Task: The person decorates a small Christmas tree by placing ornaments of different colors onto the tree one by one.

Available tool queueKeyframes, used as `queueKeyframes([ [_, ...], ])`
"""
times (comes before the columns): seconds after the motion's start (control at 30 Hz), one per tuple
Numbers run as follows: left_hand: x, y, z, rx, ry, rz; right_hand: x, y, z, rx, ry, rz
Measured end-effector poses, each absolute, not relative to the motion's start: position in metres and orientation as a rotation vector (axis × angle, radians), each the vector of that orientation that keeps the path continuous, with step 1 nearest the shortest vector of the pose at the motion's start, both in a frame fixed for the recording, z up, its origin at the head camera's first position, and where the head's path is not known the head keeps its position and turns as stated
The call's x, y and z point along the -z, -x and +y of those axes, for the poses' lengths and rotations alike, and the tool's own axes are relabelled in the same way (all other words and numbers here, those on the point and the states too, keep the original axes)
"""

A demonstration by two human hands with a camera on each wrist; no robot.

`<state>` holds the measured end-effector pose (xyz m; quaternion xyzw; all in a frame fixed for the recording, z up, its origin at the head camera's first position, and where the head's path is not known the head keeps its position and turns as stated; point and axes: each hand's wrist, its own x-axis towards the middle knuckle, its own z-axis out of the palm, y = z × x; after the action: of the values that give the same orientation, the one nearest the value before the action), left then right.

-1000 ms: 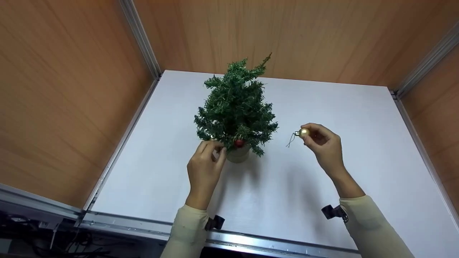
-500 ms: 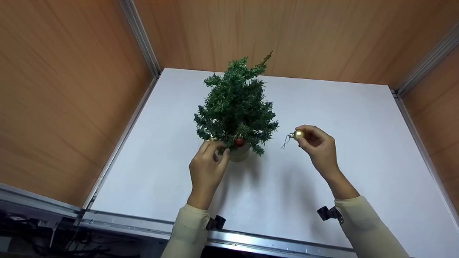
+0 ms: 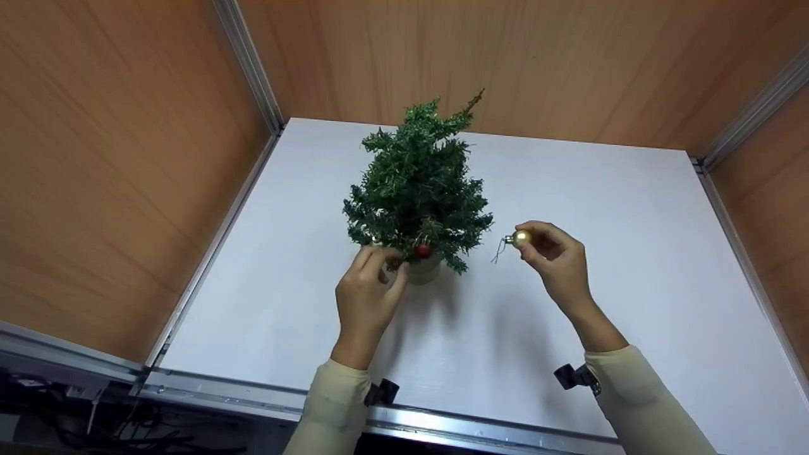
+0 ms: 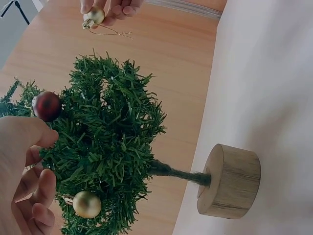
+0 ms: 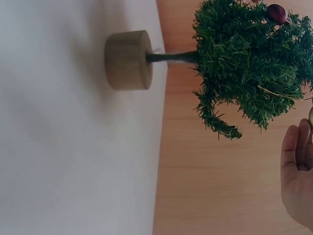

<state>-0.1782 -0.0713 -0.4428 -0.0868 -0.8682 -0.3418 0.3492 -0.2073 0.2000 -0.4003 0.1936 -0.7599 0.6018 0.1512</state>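
A small artificial Christmas tree (image 3: 420, 170) stands upright on a round wooden base (image 4: 237, 182). A red bauble (image 3: 423, 251) hangs on its near side, and a gold bauble (image 4: 87, 204) hangs at its lower left in the left wrist view. My left hand (image 3: 368, 292) is at the near left branches, thumb and fingers parted and loosely bent, with nothing seen held between them. Whether its fingertips touch the branches is hard to tell. To the right of the tree, my right hand (image 3: 557, 262) pinches another gold bauble (image 3: 522, 237), whose thin string loop (image 3: 498, 251) dangles toward the tree.
A white tabletop (image 3: 265, 303) lies under the tree. Wood-grain panels (image 3: 537, 63) rise behind and at both sides, with metal rails (image 3: 249, 69) at the corners. A metal rail (image 3: 468, 433) runs along the front edge. Dark cables (image 3: 126, 430) lie below at left.
My right hand has moved left toward the tree with the gold bauble. My left hand has shifted slightly right at the branches. The tree stands in about the same place.
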Motion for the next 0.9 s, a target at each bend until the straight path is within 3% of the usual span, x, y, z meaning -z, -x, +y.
queueKeyframes([
  [0.9,0.432,0.171,-0.051,0.891,0.285,-2.174,0.393,0.199,0.18,-1.804,-0.603,-2.143],
])
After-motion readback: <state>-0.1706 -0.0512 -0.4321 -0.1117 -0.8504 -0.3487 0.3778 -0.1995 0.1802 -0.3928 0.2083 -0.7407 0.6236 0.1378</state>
